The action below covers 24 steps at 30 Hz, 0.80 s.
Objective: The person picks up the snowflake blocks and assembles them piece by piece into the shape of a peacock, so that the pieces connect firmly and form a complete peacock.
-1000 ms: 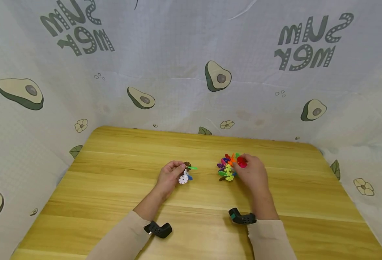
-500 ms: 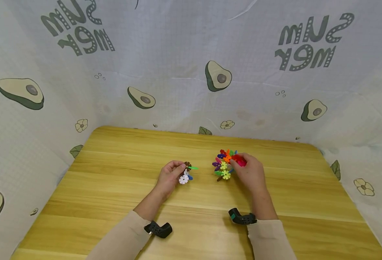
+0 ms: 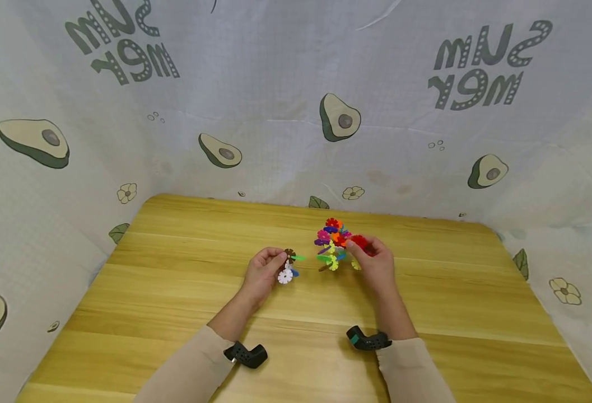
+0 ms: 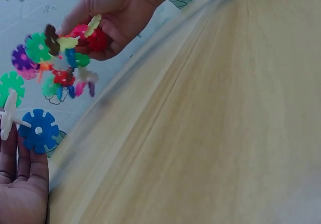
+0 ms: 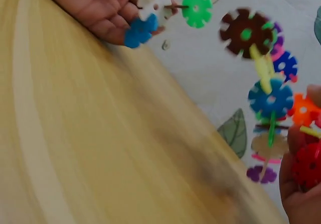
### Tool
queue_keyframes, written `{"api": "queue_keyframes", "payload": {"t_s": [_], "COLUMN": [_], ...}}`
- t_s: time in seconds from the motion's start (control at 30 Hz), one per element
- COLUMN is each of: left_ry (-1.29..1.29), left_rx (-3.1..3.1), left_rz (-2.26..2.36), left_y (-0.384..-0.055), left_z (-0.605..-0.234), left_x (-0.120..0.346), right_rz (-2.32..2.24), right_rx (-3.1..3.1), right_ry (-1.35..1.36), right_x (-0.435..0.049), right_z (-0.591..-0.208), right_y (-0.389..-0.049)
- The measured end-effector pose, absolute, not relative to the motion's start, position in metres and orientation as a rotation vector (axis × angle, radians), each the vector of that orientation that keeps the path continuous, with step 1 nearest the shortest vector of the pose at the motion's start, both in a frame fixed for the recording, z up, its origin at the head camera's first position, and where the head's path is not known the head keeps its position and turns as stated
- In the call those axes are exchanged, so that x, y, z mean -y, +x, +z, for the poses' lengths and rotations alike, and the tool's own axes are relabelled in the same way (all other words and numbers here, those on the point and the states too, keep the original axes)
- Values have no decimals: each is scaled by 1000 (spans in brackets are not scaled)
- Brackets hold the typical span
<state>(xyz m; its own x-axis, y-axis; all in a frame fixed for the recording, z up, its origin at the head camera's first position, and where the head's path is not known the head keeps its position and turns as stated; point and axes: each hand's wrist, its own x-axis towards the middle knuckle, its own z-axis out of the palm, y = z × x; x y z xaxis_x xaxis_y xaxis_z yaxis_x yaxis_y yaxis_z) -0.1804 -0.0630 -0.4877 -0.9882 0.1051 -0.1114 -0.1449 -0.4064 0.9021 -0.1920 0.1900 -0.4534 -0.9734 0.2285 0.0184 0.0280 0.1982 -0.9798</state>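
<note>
My left hand [image 3: 264, 274] pinches a small cluster of interlocking snowflake discs [image 3: 285, 276]: brown, white, green and blue. Its blue disc [image 4: 33, 137] sticks out above the fingers in the left wrist view. To the right, my right hand [image 3: 379, 266] holds a larger, many-coloured cluster of snowflake discs [image 3: 323, 235] by its red discs [image 5: 307, 163]. A brown disc [image 5: 233, 33] and yellow, purple, orange and green ones jut from it toward the left hand. A gap separates the two clusters. Fingers hide part of each.
Both hands are over a wood-grain table [image 3: 185, 224] with rounded far corners. A pale curtain [image 3: 275, 84] printed with avocados hangs behind and at both sides. Black wrist cameras [image 3: 246, 355] sit at the cuffs.
My right hand has moved left with the larger cluster, which has turned and come closer to the small one. The left hand stays almost in place.
</note>
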Motion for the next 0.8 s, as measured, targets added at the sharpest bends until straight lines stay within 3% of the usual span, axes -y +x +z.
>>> {"api": "queue_keyframes", "payload": {"t_s": [0.33,0.8], "left_ry": [-41,97], "left_rx": [-1817,-1944], "left_rz": [2519,2578], "left_y": [-180,-176], "left_z": [-489,-489], "left_x": [60,61], "right_rz": [2822,2915], "right_rx": [1663,1624], "right_ry": [106,204], "right_x": [-161,-156], "right_z": [-474,-477], "right_y": [-187,-183]}}
